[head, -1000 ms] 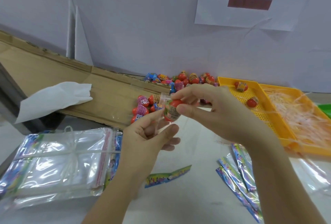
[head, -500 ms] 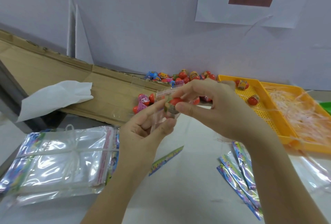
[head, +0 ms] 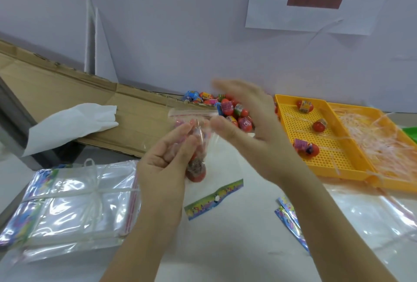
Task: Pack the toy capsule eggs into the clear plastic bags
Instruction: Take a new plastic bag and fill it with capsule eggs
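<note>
My left hand [head: 167, 160] holds a small clear plastic bag [head: 198, 123] upright by its side, fingers and thumb around it. A red capsule egg [head: 195, 170] sits at the bottom of that bag. My right hand [head: 250, 123] hovers just right of the bag's mouth with its fingers spread and blurred, holding nothing. A heap of loose capsule eggs [head: 228, 107] lies behind the hands near the wall. Three more eggs lie in the yellow tray [head: 291, 137].
A tied bundle of clear bags [head: 74, 205] lies at the left. Printed card strips [head: 214, 198] and foil packets [head: 291, 218] lie on the white table. A cardboard flap [head: 90, 105] with a white sheet [head: 70, 123] slopes at the back left. Shredded plastic fills the tray's right half [head: 379, 142].
The egg my right hand pinched has dropped to the bottom of the bag. My right hand has let go and opened, drawing away to the right.
</note>
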{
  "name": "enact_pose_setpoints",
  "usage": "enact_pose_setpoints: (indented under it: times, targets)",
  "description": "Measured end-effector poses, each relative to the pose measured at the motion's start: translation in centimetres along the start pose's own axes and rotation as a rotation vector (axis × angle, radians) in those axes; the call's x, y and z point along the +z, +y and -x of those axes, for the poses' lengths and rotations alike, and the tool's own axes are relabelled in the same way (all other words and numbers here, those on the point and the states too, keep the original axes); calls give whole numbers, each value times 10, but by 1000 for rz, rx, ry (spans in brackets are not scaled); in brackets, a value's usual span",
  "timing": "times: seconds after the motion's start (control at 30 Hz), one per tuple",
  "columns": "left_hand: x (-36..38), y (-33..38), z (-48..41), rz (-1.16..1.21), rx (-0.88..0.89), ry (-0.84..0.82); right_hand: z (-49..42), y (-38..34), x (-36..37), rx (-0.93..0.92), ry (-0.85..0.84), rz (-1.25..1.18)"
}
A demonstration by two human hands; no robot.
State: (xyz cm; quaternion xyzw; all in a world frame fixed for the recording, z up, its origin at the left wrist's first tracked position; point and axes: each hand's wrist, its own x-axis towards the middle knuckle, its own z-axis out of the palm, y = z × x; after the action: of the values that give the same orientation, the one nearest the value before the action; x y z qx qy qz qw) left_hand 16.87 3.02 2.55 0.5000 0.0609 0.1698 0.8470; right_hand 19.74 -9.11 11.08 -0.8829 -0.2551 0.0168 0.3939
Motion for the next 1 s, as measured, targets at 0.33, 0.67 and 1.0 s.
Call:
enact_pose_setpoints:
  times: [0.33, 0.67, 1.0]
  targets:
    - [-5, 6, -4, 5, -122, -114, -5, 53, 20, 106, -64, -507]
    - [-11, 11, -14, 82, -142, 88, -22, 79, 52, 179, 270, -172]
    - [-9, 8, -12, 16, -108, 53, -21, 98, 43, 94, 279, -56]
